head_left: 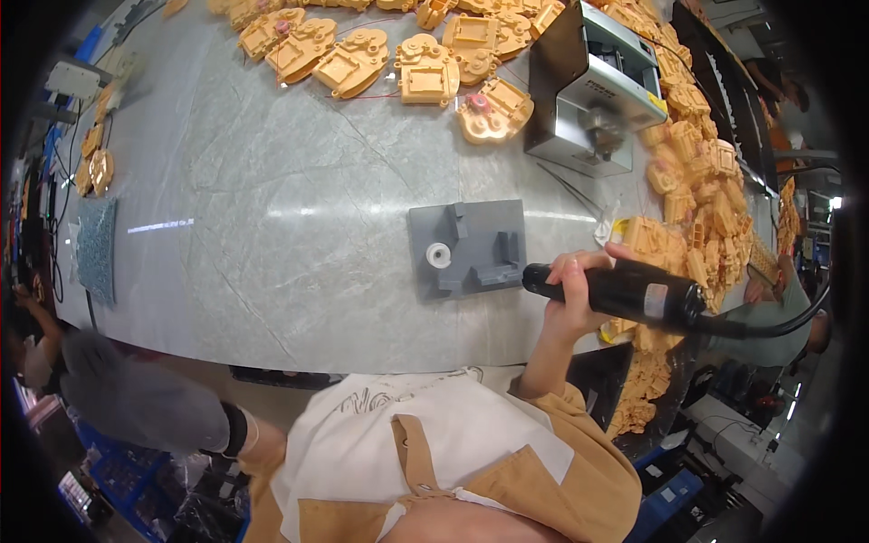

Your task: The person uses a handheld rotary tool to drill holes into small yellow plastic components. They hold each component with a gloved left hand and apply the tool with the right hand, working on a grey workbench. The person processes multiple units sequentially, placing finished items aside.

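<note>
Landmark: slate-grey rectangular fixture block point(466, 249), on the grey marbled stone-look worktop point(299, 271).

- Pale-blue speckled flat bag point(97, 249): well to the left of the block; contents too small to identify.
- Left hand point(136, 389): in a grey glove with a black cuff, left of the block and nearer the wearer; blurred, finger position cannot be told.
- Blue plastic crates point(136, 475): below worktop level, left of the block on the wearer's side; crumpled clear plastic bags among them.
- Yellow-orange moulded plastic housings point(353, 63): spread beyond the block, some with thin red wires.
- White round ring-like piece point(438, 256): seated on the left part of the block.
- Right hand point(577, 299): just right of the block, fingers wrapped round a black cylindrical corded hand tool point(634, 291); tool's left end at the block's right edge, contact cannot be told.
- Silver-and-black box-shaped machine point(593, 100): beyond the block, to the right.
- Heaped yellow-orange plastic parts point(711, 199): right of the block.
</note>
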Available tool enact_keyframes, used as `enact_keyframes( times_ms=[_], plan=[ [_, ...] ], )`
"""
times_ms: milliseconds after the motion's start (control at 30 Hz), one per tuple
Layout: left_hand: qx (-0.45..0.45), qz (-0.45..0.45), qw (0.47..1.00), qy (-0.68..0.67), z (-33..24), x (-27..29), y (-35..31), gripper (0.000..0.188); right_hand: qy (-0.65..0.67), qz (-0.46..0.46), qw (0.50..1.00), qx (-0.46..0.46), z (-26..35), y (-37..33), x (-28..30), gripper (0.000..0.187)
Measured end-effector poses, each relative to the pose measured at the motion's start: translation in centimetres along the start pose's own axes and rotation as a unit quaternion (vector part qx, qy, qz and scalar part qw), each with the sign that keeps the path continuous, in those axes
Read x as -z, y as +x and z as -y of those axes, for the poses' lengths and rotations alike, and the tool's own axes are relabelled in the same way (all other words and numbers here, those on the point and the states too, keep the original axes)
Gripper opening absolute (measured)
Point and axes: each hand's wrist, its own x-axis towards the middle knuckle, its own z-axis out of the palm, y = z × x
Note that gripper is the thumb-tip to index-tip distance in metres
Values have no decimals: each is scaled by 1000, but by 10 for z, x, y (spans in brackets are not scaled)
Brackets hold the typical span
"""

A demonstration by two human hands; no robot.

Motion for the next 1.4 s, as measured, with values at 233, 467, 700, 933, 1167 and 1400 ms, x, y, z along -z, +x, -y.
enact_keyframes(
  times_ms=[233, 467, 700, 933, 1167, 1400],
  plan=[
    [-246, 517, 795, -198, -168, -248, 91, 52, -55, -41, 998, -17, 2, -2, -7, 46],
    [-96, 396, 877, -256, -178, -260, 57, 50, -41, -40, 998, -9, 3, -2, -3, 43],
    [-123, 397, 875, -251, -148, -160, -10, 42, -29, -48, 998, -12, -2, -4, 4, 44],
    [-36, 192, 925, -326, -150, -125, -44, 39, -37, -53, 998, -1, 1, -1, -7, 45],
    [-2, 453, 791, -412, -119, -83, -45, 40, 4, -66, 998, 20, -4, 2, -4, 46],
    [-49, 572, 803, -161, -150, -80, -51, 83, -8, -60, 998, 16, -2, 2, -5, 47]
  ],
)
